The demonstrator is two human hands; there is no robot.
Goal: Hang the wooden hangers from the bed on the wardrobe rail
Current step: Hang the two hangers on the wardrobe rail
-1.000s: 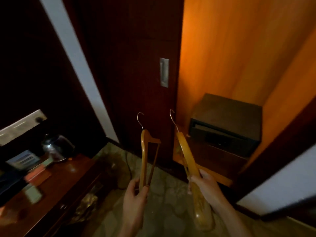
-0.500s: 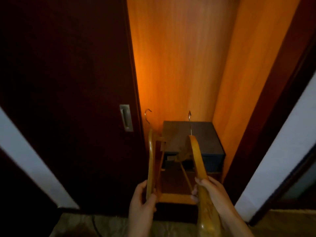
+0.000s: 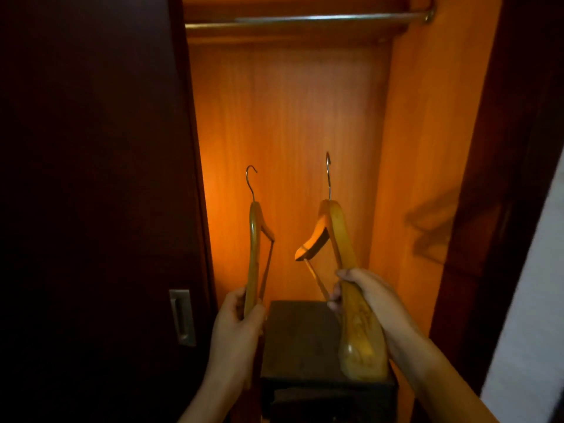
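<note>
I face the open wardrobe with a wooden hanger in each hand. My left hand (image 3: 236, 323) grips the lower end of a slim wooden hanger (image 3: 254, 239), held upright with its metal hook on top. My right hand (image 3: 364, 293) grips a broader wooden hanger (image 3: 335, 236) by one shoulder, hook also up. The metal wardrobe rail (image 3: 305, 19) runs across the top of the opening, well above both hooks. Nothing hangs on the rail.
A dark safe box (image 3: 302, 346) stands on the wardrobe floor below my hands. The dark sliding door (image 3: 91, 193) with a metal recessed handle (image 3: 182, 317) covers the left side. A dark door frame (image 3: 500, 178) and white wall (image 3: 534, 300) bound the right.
My view has tilted upward, bringing the rail into sight. Both hands have raised the hangers higher in front of the wardrobe's back panel.
</note>
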